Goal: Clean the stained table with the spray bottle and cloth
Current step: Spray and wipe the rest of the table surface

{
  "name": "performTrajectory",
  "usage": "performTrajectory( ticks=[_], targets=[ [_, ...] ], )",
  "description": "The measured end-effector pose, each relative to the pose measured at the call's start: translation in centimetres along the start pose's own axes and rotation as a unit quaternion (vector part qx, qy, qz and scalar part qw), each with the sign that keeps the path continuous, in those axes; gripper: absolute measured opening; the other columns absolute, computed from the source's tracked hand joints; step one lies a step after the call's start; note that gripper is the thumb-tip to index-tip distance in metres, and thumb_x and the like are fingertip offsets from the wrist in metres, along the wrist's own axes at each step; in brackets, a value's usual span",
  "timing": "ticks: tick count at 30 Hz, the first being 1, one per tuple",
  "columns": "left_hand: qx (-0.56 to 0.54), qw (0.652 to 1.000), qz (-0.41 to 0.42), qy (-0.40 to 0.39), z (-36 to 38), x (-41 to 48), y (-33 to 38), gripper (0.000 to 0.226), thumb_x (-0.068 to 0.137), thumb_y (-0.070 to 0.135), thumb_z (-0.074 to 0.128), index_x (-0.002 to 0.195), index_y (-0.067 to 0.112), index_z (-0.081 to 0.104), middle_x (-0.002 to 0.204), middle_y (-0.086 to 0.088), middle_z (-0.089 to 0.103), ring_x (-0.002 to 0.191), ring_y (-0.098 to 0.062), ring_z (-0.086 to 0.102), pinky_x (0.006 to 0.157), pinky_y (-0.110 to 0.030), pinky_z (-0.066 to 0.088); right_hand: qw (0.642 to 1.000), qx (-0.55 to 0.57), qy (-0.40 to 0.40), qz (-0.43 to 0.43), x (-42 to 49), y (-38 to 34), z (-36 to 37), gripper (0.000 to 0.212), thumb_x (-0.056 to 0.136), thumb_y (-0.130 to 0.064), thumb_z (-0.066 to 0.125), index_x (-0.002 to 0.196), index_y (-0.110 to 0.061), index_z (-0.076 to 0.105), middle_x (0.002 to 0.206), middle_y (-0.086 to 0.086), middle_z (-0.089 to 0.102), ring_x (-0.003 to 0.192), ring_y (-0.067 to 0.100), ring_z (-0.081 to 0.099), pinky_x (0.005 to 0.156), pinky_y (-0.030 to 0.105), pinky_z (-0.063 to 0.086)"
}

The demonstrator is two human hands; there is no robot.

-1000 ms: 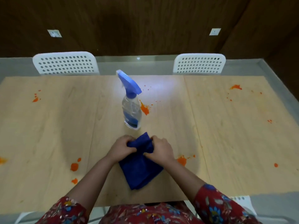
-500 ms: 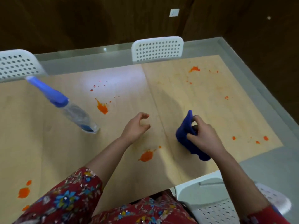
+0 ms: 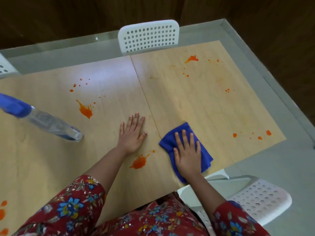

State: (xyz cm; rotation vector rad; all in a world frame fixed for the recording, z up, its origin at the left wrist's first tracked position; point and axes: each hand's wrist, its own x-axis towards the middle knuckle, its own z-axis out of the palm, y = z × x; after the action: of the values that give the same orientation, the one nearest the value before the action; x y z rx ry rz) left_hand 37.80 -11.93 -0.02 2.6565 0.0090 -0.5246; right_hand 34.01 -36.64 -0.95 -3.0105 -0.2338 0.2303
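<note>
I am at the wiping step, though I can make out no wet patch on the wood, so I judge the spraying not yet done. My right grip (image 3: 187,155) lies flat on the blue cloth (image 3: 205,155), fingers straight and spread, pressing it to the wooden worktop (image 3: 204,103) rather than clutching it. My left grip (image 3: 132,135) is released, palm down on bare wood just left of the cloth, holding nothing (a brace, I'd say). The spray bottle (image 3: 42,121) stands well to the left of the cloth, untouched. The nearest orange splat (image 3: 139,162) sits just left of the cloth and nearer me. A row of small spots (image 3: 259,135) lies well to its right. Next I should fetch the bottle with my left grip, or sweep the cloth leftward over that splat with even pressure so it does not bunch.
</note>
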Motion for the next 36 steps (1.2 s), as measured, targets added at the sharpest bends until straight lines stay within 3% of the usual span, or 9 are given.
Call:
performTrajectory(
  ticks=[5, 8, 12, 17, 20, 23, 29, 34, 36],
  targets=[
    [0.016, 0.999, 0.005, -0.037, -0.3, 0.2, -0.3, 0.072, 0.099, 0.056, 0.023, 0.149, 0.030, -0.021, 0.151, 0.008, -0.038, 0.141, -0.014, -0.032, 0.113, -0.044, -0.019, 0.993, 0.020, 0.002, 0.117, 5.2, 0.3, -0.5, 0.060, 0.093, -0.054, 0.013, 0.151, -0.044, 0.005, 0.162, 0.002, -0.007, 0.147, 0.039, -0.002, 0.113, 0.064, 0.008],
    [0.018, 0.999, -0.009, -0.040, -0.4, 0.1, 0.1, 0.073, 0.099, 0.056, 0.026, 0.150, 0.031, -0.020, 0.149, 0.009, -0.039, 0.141, -0.013, -0.030, 0.114, -0.044, -0.017, 1.000, -0.009, -0.017, -0.007, 5.1, -3.3, 0.0, 0.059, 0.096, -0.060, 0.013, 0.151, -0.044, 0.003, 0.162, -0.002, -0.007, 0.147, 0.038, -0.007, 0.114, 0.059, -0.004],
    [0.016, 0.999, -0.013, -0.049, -0.6, 0.3, 0.2, 0.073, 0.099, 0.055, 0.026, 0.149, 0.031, -0.021, 0.148, 0.009, -0.040, 0.141, -0.014, -0.031, 0.114, -0.044, -0.017, 0.990, -0.023, -0.015, -0.139, -0.5, 2.4, 0.3, 0.053, 0.102, -0.046, 0.016, 0.153, -0.034, 0.015, 0.161, -0.004, 0.009, 0.148, 0.028, 0.015, 0.116, 0.048, 0.016],
    [0.021, 0.999, -0.003, -0.046, -0.6, 0.1, 0.2, 0.072, 0.100, 0.054, 0.024, 0.149, 0.030, -0.022, 0.151, 0.008, -0.039, 0.141, -0.015, -0.032, 0.114, -0.044, -0.018, 0.998, 0.029, 0.028, 0.057, 8.1, 1.8, -1.4, 0.059, 0.098, -0.039, 0.017, 0.150, -0.017, 0.031, 0.158, 0.006, 0.026, 0.145, 0.031, 0.024, 0.115, 0.049, 0.026],
    [0.017, 0.999, -0.019, -0.048, -0.6, 0.0, 0.4, 0.071, 0.099, 0.055, 0.025, 0.150, 0.033, -0.020, 0.149, 0.011, -0.039, 0.140, -0.012, -0.032, 0.114, -0.043, -0.018, 0.995, -0.005, 0.018, -0.097, 6.5, -4.0, -0.2, 0.057, 0.098, -0.038, 0.022, 0.151, -0.018, 0.027, 0.159, 0.006, 0.022, 0.146, 0.031, 0.021, 0.118, 0.046, 0.020],
    [0.020, 0.999, -0.022, -0.045, -0.6, 0.2, 0.3, 0.071, 0.099, 0.055, 0.026, 0.149, 0.034, -0.021, 0.148, 0.012, -0.040, 0.139, -0.011, -0.033, 0.113, -0.042, -0.019, 0.983, -0.018, -0.026, -0.182, -0.8, -0.4, -0.1, 0.057, 0.100, -0.044, 0.026, 0.154, -0.028, 0.017, 0.161, -0.002, 0.012, 0.149, 0.025, 0.012, 0.118, 0.047, 0.013],
    [0.016, 0.999, -0.010, -0.044, -0.8, -0.1, 0.3, 0.071, 0.100, 0.053, 0.025, 0.150, 0.031, -0.021, 0.150, 0.009, -0.039, 0.141, -0.014, -0.033, 0.113, -0.043, -0.020, 0.993, 0.000, 0.034, 0.109, 7.2, 5.3, -1.5, 0.062, 0.096, -0.047, 0.018, 0.152, -0.022, 0.025, 0.160, 0.003, 0.021, 0.147, 0.031, 0.018, 0.113, 0.058, 0.021],
    [-0.035, 0.997, -0.063, -0.001, -0.7, 0.4, 2.4, 0.077, 0.096, 0.050, 0.040, 0.154, 0.025, -0.005, 0.159, 0.006, -0.024, 0.145, -0.013, -0.025, 0.113, -0.043, -0.020, 0.988, -0.054, -0.019, -0.143, 2.0, 1.8, -0.2, 0.058, 0.099, -0.046, 0.024, 0.154, -0.027, 0.019, 0.162, -0.002, 0.012, 0.149, 0.028, 0.011, 0.117, 0.051, 0.014],
    [-0.038, 0.998, -0.050, 0.016, -0.6, 1.0, 3.8, 0.081, 0.094, 0.054, 0.043, 0.154, 0.024, -0.003, 0.159, 0.005, -0.024, 0.144, -0.013, -0.025, 0.113, -0.043, -0.020, 0.993, -0.038, -0.015, -0.107, 0.1, 6.7, -0.6, 0.058, 0.098, -0.048, 0.024, 0.153, -0.030, 0.021, 0.161, -0.004, 0.014, 0.148, 0.026, 0.014, 0.116, 0.052, 0.017]
  ],
)
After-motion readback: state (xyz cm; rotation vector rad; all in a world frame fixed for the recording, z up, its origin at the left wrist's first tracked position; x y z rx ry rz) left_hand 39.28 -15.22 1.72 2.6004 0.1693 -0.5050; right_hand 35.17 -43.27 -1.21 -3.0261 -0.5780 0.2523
